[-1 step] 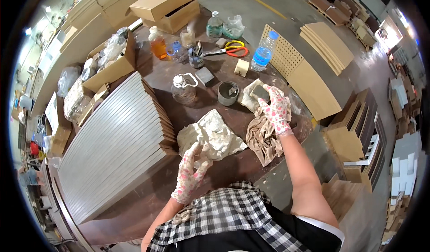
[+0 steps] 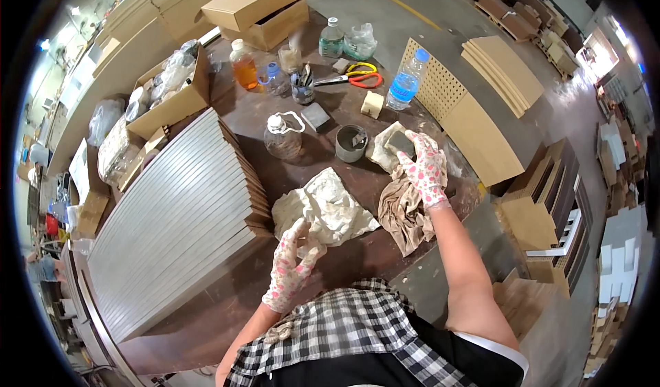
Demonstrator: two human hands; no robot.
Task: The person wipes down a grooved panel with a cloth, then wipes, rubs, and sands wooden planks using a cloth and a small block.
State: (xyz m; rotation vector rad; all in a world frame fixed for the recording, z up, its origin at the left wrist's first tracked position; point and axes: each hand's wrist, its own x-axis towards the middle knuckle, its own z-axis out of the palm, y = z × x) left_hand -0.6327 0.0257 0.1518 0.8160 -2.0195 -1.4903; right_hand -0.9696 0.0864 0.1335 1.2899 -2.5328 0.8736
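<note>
1. the right hand [image 2: 425, 168], in a pink-spotted white glove, has its fingers [image 2: 412, 141] curved at the right edge of a dark block [image 2: 397, 142]; whether they pinch it i cannot tell.
2. the dark block lies over a cream cloth [image 2: 379, 148], right of a grey cup [image 2: 351, 149]; a crumpled brown cloth [image 2: 402, 208] is on the near side.
3. the left hand [image 2: 289, 271], gloved alike, has its thumb and fingers spread apart, half curled, at the near edge of a white cloth [image 2: 324, 205]; contact is unclear.
4. left of that, grey boards [image 2: 172, 222] stand stacked on the worktop [image 2: 350, 263].
5. farther back are a clear jug [image 2: 282, 144], scissors [image 2: 348, 78] and a blue-capped bottle [image 2: 404, 86].
</note>
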